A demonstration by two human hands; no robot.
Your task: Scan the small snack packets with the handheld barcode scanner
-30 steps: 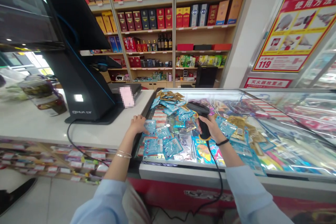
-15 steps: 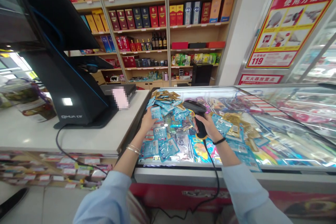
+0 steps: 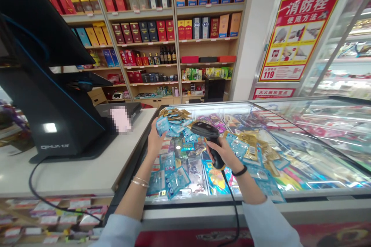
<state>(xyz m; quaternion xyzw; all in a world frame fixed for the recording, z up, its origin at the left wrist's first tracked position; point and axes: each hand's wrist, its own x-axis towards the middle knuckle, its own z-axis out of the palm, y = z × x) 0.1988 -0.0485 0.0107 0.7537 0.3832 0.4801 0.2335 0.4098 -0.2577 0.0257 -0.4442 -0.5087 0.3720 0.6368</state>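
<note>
My right hand (image 3: 222,152) is wrapped round the handle of a black barcode scanner (image 3: 206,129), whose head points left over the glass freezer top. At the left edge of the freezer, my left hand (image 3: 155,139) grips a small blue packet (image 3: 162,126) between thumb and fingers. Just beyond and right of that hand lies a pile of blue and gold packets (image 3: 175,115). Several blue packets (image 3: 177,182) lie loose nearer to me. Right of the scanner, more gold packets (image 3: 251,142) and blue ones are spread on the glass.
A black register (image 3: 60,104) stands on the white counter (image 3: 95,170) at left, its cable hanging over the front. The scanner's cord (image 3: 234,204) runs down over the freezer's front edge (image 3: 203,214). Shelves of boxes (image 3: 145,42) and a red-and-yellow poster (image 3: 301,34) are behind.
The view has shifted right and slightly up. My left hand has lifted a blue packet beside the pile. The scanner has tilted and stays in my right hand.
</note>
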